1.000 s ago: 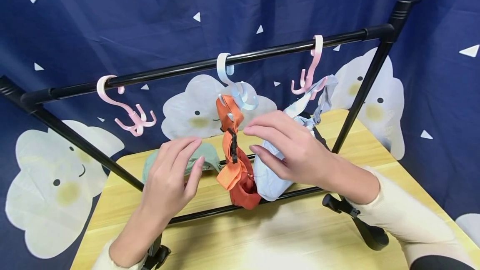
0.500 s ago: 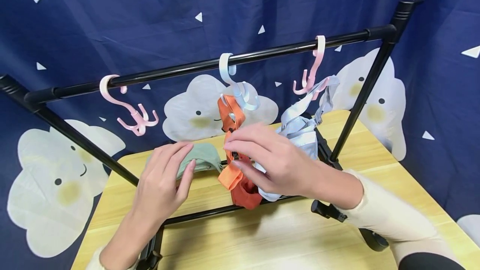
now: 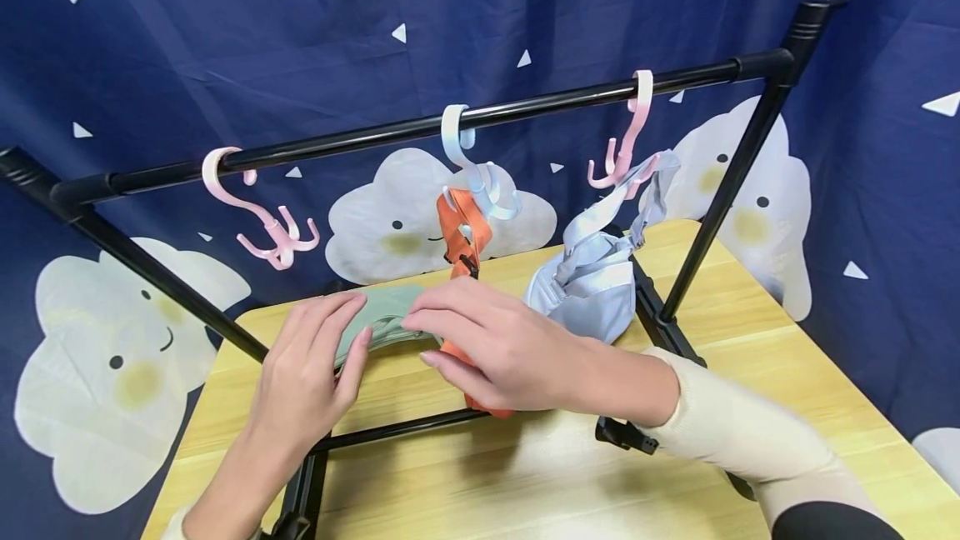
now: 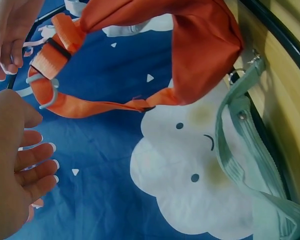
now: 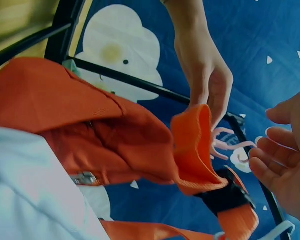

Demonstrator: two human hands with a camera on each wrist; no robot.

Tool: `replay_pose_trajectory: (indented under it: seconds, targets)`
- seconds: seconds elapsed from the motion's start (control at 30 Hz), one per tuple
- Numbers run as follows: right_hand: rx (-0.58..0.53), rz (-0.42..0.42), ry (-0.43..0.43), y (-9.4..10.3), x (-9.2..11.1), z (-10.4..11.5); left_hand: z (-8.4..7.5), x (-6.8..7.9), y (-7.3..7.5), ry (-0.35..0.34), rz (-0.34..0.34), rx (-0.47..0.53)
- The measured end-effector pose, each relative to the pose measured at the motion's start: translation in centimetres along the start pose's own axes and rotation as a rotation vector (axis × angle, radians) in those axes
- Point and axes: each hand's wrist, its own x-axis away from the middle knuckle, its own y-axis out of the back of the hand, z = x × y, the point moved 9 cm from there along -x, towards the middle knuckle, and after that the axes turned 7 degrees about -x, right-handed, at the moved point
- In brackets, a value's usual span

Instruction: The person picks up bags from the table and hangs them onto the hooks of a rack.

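My left hand (image 3: 303,365) hovers just in front of a green zippered bag (image 3: 390,307) lying on the table, fingers loosely bent and holding nothing. To its right, my right hand (image 3: 495,348) is held in front of an orange bag (image 4: 205,50) and hides much of it in the head view. Nothing is in its relaxed fingers. The orange bag hangs by its buckled strap from a light blue hook (image 3: 471,173). Farther right, a light blue bag (image 3: 592,290) hangs from a pink hook (image 3: 622,157). Both wrist views show the hands apart from the bags.
A black rack bar (image 3: 375,133) spans above the hands, with side posts and a lower rail near the table (image 3: 420,490). Another pink hook (image 3: 281,244) hangs at left with no bag on it. Behind is a dark blue curtain (image 3: 300,40) with clouds.
My right hand has moved left and down, from beside the light blue bag across the orange bag. My left hand has shifted slightly left and down. The bags stay where they were.
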Motion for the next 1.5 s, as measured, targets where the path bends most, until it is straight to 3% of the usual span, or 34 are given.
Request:
replay_pose_trajectory:
  seconds: [0.37,0.7,0.9,1.13,1.33,1.5]
  targets:
    - [-0.015,0.135,-0.161,-3.6,-0.2,-1.3,1.3,1.7,-0.7,0.023,0.061,-0.027]
    - [-0.042,0.162,-0.231,-5.9,-0.3,-1.8,2.8,3.4,-1.3,0.068,0.101,-0.049]
    - [-0.045,0.197,-0.32,-7.7,-0.1,-2.1,3.6,4.2,-1.6,0.091,0.133,-0.064]
    - [0.035,0.287,-0.405,-10.4,-0.3,-2.3,4.5,5.5,-2.5,0.129,0.209,-0.059]
    - [0.121,0.378,-0.464,-12.7,-0.1,-2.7,5.4,6.6,-3.4,0.148,0.221,-0.053]
    - [0.18,0.398,-0.506,-14.3,0.2,-2.9,6.2,7.3,-4.0,0.159,0.251,-0.064]
